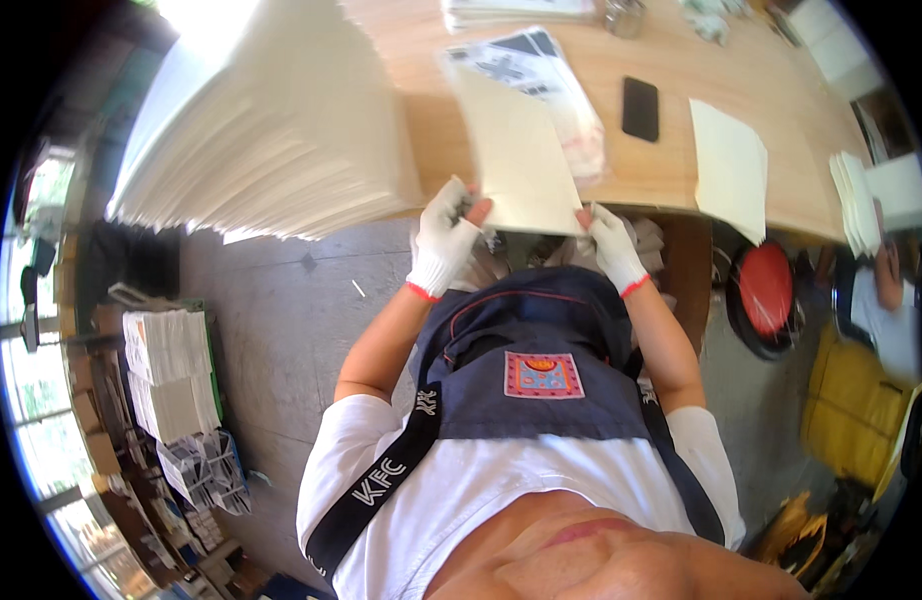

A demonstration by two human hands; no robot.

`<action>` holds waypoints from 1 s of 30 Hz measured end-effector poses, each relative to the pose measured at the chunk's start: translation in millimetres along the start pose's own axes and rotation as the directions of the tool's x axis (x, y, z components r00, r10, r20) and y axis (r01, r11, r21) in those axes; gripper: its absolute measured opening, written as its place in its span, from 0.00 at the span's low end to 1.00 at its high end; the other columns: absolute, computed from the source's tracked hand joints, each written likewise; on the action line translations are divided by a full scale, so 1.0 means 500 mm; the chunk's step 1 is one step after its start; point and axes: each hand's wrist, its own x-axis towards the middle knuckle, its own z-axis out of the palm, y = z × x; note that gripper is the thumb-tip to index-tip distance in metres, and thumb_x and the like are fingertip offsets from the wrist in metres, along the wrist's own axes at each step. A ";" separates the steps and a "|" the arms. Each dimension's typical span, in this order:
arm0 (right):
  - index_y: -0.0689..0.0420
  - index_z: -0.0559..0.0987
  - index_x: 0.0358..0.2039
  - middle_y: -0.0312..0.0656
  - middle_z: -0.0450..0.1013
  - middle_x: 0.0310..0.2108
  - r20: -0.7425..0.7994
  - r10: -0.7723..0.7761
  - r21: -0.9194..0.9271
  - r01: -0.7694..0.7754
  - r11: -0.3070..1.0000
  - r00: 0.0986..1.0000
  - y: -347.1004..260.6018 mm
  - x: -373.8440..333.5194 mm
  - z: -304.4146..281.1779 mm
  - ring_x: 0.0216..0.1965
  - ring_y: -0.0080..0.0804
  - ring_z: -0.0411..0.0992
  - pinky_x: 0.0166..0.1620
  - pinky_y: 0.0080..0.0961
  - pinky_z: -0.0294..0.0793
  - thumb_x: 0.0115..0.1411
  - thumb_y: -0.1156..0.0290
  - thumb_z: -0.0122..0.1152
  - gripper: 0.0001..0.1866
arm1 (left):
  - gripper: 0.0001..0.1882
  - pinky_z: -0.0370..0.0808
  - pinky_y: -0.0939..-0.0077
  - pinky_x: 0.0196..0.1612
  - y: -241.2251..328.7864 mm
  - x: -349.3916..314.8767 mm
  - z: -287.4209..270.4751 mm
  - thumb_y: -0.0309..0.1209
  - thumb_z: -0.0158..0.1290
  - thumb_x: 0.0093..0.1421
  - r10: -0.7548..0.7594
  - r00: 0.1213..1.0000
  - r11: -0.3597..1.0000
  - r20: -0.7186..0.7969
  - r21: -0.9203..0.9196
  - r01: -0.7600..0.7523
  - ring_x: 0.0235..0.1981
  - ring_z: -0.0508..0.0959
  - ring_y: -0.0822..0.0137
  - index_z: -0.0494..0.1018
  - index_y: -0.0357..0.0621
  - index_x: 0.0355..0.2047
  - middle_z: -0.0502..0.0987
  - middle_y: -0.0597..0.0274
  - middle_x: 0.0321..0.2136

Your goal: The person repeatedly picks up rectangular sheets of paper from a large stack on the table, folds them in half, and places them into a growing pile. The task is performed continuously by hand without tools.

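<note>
Cream sheet [526, 165] pinched at both near corners

The left hand [449, 226] and right hand [613, 242], in white gloves [436, 262], each have their fingers [479, 211] closed on a near corner. The sheet reaches over the edge of the tabletop [671, 40], partly covering a printed packet [581, 130]. A dark phone [640, 108] lies to its right, and a tall paper stack [281, 140] stands to its left

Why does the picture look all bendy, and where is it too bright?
In the head view, the fisheye lens bends the windows and leaves black corners; also in the head view, glare whitens the picture's upper left near the tall paper stack and washes out the windows.
</note>
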 end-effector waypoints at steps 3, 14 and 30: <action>0.57 0.72 0.31 0.31 0.68 0.18 0.096 -0.025 0.273 -0.002 0.962 0.995 -0.072 -0.018 0.070 0.15 0.17 0.64 0.18 0.15 0.61 0.60 0.63 0.53 0.10 | 0.10 0.67 0.79 0.23 0.199 -0.045 -0.051 0.28 0.58 0.48 0.358 0.927 0.750 0.115 0.557 -0.358 0.19 0.72 0.73 0.71 0.37 0.30 0.70 0.62 0.19; 0.51 0.71 0.19 0.31 0.65 0.12 0.463 -0.468 0.098 0.482 0.871 0.753 -0.547 0.022 0.514 0.11 0.19 0.62 0.14 0.16 0.59 0.58 0.59 0.55 0.14 | 0.14 0.66 0.82 0.36 0.581 -0.053 -0.339 0.33 0.49 0.54 0.806 0.387 0.589 -0.448 0.668 -0.454 0.31 0.71 0.72 0.73 0.36 0.37 0.75 0.64 0.32; 0.55 0.73 0.32 0.33 0.70 0.21 0.113 -0.048 0.300 0.012 0.954 0.992 -0.292 0.068 0.194 0.15 0.17 0.62 0.18 0.16 0.61 0.61 0.65 0.49 0.08 | 0.22 0.67 0.76 0.49 -0.059 -0.082 -0.502 0.38 0.47 0.61 0.206 0.630 0.975 -0.749 0.100 -0.199 0.43 0.71 0.68 0.68 0.31 0.48 0.74 0.57 0.42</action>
